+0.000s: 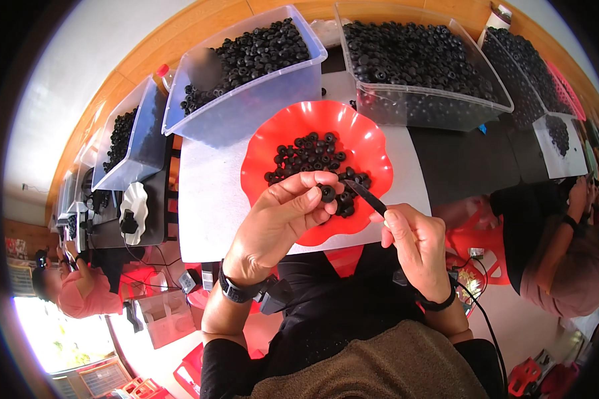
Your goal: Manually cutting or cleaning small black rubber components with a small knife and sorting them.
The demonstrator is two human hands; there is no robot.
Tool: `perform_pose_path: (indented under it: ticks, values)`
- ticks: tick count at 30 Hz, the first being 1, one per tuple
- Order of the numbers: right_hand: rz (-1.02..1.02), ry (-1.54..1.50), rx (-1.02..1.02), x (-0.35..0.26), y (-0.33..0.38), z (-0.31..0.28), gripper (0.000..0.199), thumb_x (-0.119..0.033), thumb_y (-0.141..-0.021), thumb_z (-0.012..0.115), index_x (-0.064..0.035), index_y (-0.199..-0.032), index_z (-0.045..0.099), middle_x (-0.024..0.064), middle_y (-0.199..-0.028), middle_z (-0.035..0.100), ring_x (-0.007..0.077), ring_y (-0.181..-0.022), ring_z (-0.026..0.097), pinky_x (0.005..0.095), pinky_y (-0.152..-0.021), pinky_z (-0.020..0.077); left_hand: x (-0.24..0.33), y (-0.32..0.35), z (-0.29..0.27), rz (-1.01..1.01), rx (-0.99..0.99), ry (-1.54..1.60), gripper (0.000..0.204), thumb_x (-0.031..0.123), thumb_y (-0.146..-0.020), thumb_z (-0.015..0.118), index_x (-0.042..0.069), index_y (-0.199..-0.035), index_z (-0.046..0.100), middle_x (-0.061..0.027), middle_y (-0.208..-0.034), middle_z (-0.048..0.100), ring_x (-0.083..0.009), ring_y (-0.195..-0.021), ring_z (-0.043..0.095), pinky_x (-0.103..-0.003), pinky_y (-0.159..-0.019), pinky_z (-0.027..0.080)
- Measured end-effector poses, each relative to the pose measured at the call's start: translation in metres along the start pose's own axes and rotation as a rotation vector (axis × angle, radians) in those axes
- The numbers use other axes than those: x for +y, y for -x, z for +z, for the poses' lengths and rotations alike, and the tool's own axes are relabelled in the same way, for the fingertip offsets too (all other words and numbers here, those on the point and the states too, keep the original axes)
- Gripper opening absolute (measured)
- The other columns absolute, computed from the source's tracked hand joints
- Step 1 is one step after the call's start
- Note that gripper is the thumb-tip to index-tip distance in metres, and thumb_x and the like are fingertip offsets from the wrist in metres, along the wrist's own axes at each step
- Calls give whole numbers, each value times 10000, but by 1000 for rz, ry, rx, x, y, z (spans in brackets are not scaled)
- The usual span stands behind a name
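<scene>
My left hand (286,213) is closed, pinching a small round black piece (327,193) with a dimple or hole in its middle. A small knife (367,197) with a dark, narrow blade is gripped in my right hand (416,243), its tip pointing up and left near that piece. Whether blade and piece touch, I cannot tell. Both hands are over the near side of a red, wavy-edged bowl (265,143). Inside the bowl lies a heap of similar black pieces (307,154).
Clear plastic bins full of black pieces stand behind the bowl: a left one (246,93) and a right one (426,103). A white sheet (209,199) lies under the bowl. One person (559,246) sits at right, another (86,286) at far left. A black cable (489,326) hangs beside my right arm.
</scene>
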State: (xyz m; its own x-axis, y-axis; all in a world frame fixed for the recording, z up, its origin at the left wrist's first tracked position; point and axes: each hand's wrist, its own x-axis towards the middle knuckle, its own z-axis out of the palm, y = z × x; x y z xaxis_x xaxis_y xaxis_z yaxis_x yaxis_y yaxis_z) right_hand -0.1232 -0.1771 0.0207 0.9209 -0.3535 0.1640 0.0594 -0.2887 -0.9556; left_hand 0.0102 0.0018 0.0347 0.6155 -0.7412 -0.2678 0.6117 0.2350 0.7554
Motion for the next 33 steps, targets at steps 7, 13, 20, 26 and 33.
perform_pose_path:
  ticks: [7, 13, 20, 26, 33]
  values:
    - [-54, 41, 10, 3, -1, 8, 153, -82, -945, 590, 52, -892, 643, 91, -638, 574, 116, -522, 529, 257, -490, 413, -8, -6, -5, -73, -42, 163, 236, 36, -968, 497, -1, -1189, 570, -138, -1125, 600, -161, -887, 603, -256, -820, 513]
    - [-167, 40, 123, 2, -3, 16, 150, -110, -889, 670, 33, -910, 632, 106, -680, 607, 182, -548, 581, 282, -515, 441, -19, -12, -11, -15, -44, 248, 246, 44, -965, 509, 2, -1200, 562, -113, -1114, 605, -161, -955, 601, -270, -852, 504]
    - [-411, 299, 107, 1, -9, 19, 290, -179, -766, 788, -33, -954, 623, 42, -728, 619, 214, -599, 574, 330, -526, 452, -25, -9, -15, 14, -128, 301, 308, 73, -931, 561, 30, -1235, 540, -21, -1074, 625, -166, -1127, 563, -334, -936, 469]
    - [-437, 355, 132, 0, -13, 20, 295, -170, -762, 785, -35, -969, 623, 39, -724, 619, 213, -609, 580, 320, -538, 456, -30, -9, -13, 72, -161, 367, 273, 80, -911, 608, 29, -1175, 563, -46, -1076, 617, -171, -1120, 565, -288, -917, 475]
    - [-432, 390, 143, 2, -14, 18, 287, -173, -767, 777, -34, -968, 626, 37, -714, 616, 215, -610, 581, 324, -537, 456, -28, -7, -7, 43, -69, 375, 194, 21, -918, 586, 36, -1112, 586, -79, -1081, 608, -163, -1081, 578, -269, -891, 502]
